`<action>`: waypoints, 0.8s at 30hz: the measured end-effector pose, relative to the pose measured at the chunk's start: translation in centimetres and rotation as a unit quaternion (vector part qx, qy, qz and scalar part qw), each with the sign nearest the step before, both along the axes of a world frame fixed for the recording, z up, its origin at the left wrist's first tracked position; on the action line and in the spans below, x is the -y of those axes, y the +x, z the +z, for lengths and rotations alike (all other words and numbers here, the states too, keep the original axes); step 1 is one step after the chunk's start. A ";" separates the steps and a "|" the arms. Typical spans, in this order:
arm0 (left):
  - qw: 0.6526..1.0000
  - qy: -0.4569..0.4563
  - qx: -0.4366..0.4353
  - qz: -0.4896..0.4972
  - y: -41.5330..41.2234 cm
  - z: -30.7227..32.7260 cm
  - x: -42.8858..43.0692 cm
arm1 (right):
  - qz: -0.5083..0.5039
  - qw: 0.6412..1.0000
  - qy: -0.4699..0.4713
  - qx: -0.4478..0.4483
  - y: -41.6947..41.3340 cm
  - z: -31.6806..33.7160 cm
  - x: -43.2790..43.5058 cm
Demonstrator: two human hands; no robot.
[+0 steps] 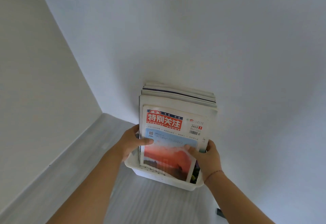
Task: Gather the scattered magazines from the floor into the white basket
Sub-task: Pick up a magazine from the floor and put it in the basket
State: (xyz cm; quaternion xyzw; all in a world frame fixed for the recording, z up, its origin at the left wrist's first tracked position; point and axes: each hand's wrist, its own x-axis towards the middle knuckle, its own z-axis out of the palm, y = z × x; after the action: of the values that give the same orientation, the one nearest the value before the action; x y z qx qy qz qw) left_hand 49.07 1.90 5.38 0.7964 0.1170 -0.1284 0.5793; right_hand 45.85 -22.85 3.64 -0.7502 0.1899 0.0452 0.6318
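A white plastic basket (158,179) stands on the pale wood floor against the white wall. Several magazines (178,98) stand upright in it, leaning back on the wall. The front magazine (169,135) has a red title block and a red sunset picture. My left hand (130,142) grips the stack's left edge, thumb across the front cover. My right hand (206,156) holds the right edge, thumb on the cover too. The magazines' lower ends are inside the basket.
Two white walls meet in a corner (102,112) to the left of the basket, with a grey skirting board (58,167) along the left wall. Bare wood floor (150,204) lies in front. A small dark object (219,212) sits by the right wall.
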 end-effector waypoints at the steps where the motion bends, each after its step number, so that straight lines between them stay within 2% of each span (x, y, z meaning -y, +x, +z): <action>1: 1.000 0.002 0.000 -0.003 0.4 -0.2 -0.1 | -0.003 1.000 -0.007 -0.001 0.3 0.0 -0.1; 11: 0.999 0.013 -0.007 -0.037 2.6 -0.5 -0.2 | 0.020 0.999 -0.030 0.012 2.7 0.8 -1.1; 15: 0.998 0.025 -0.013 -0.048 2.0 -0.1 0.7 | 0.039 0.999 -0.003 0.001 3.1 1.8 -1.4; 24: 0.999 -0.035 -0.007 -0.018 2.2 0.5 0.9 | 0.037 0.999 -0.004 -0.004 3.4 2.2 -1.4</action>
State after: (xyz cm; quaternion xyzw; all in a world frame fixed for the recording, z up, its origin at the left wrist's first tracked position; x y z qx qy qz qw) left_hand 51.28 1.04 5.85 0.7768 0.1019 -0.1486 0.6034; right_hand 49.20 -21.47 5.79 -0.7587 0.1649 0.0707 0.6263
